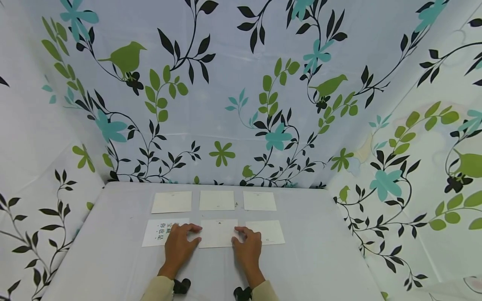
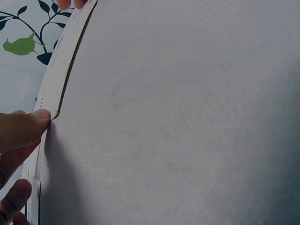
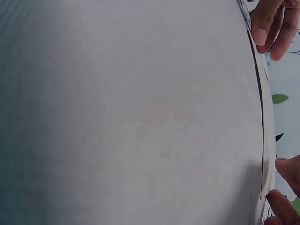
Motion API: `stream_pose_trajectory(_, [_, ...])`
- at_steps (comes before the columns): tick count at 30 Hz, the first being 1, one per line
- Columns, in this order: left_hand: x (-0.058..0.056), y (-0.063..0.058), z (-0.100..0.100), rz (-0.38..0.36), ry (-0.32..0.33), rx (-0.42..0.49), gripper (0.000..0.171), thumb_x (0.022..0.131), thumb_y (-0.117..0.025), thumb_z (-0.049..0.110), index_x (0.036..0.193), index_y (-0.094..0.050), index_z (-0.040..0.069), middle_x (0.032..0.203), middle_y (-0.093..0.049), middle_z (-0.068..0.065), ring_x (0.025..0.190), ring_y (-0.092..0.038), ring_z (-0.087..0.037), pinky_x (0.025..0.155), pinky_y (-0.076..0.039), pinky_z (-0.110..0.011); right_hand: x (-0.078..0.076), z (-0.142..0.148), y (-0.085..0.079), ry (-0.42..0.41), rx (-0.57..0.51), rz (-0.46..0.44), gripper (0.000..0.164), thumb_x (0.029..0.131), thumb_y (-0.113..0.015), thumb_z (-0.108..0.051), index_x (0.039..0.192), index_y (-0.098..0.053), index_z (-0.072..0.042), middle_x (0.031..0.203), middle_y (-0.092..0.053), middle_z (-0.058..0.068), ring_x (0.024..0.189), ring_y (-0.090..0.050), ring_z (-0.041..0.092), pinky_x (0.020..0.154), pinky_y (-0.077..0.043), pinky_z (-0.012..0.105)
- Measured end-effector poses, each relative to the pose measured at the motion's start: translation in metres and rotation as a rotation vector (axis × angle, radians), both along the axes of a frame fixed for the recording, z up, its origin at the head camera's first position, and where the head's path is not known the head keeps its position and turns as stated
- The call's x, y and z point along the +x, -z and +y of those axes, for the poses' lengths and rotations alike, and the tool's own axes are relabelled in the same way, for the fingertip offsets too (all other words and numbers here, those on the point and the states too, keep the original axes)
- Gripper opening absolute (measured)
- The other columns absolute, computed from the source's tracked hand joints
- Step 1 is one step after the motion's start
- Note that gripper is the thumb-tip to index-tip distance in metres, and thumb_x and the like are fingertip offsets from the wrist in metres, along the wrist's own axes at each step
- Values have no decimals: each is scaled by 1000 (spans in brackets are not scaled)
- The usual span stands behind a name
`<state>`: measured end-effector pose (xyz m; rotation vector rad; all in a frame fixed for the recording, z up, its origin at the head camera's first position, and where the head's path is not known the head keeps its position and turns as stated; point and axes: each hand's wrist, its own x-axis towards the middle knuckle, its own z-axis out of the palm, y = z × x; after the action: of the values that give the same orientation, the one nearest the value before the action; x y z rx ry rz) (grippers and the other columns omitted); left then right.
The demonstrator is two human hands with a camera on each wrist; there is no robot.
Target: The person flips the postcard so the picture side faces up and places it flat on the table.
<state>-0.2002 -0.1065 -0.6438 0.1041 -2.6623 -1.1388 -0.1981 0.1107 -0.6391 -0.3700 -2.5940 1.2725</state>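
A blank off-white card [image 1: 219, 234] with a small mark near its far edge lies in the middle of the front row. At its left edge is my left hand [image 1: 179, 247], thumb and index fingertips apart along the side. My right hand [image 1: 248, 250] is at the right edge in the same way. In the left wrist view, my left thumb [image 2: 40, 118] is right at the card's near corner. Part of a card with printed black characters [image 1: 155, 233] is covered by my left hand. My right hand overlaps another plain card [image 1: 269, 233].
Three more pale cards lie in a row behind: a left card [image 1: 172, 202], a centre card [image 1: 217, 200] and a right card [image 1: 260, 201]. They lie on a white-covered table [image 1: 320, 259]. A patterned curtain [image 1: 226, 104] with leaves and birds hangs around it.
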Motion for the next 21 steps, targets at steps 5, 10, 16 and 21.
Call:
stream_pose_trajectory(5, [0, 0, -1, -26, 14, -4, 35, 76, -93, 6, 107, -82, 18, 108, -82, -4, 102, -60, -26, 108, -47, -51, -2, 2, -2, -14, -62, 0, 30, 83, -85, -2, 106, -82, -20, 106, -74, 0, 96, -61, 15, 80, -48, 30])
stream_pose_trajectory(10, [0, -1, -2, -21, 22, -6, 34, 76, -92, 4, 107, -82, 17, 108, -82, -4, 104, -61, -27, 112, -45, -53, -7, 8, -6, -38, -198, -23, 23, 88, -82, -4, 106, -81, -18, 105, -79, -1, 87, -70, 11, 72, -56, 24])
stream_pose_trajectory(16, [2, -3, -3, -25, 24, -8, 33, 77, -92, 4, 105, -82, 17, 108, -82, -4, 102, -60, -26, 105, -48, -52, -17, 17, -6, -107, -262, -103, 14, 92, -80, -8, 102, -82, -17, 98, -79, -2, 85, -70, 10, 70, -55, 24])
stream_pose_trajectory(21, [2, -6, -4, -43, 22, -9, 26, 82, -89, 7, 104, -82, 18, 106, -82, -1, 99, -59, -23, 92, -48, -45, -20, 22, -10, -151, -355, -160, 10, 93, -79, -9, 101, -83, -15, 100, -77, 2, 88, -68, 14, 71, -55, 26])
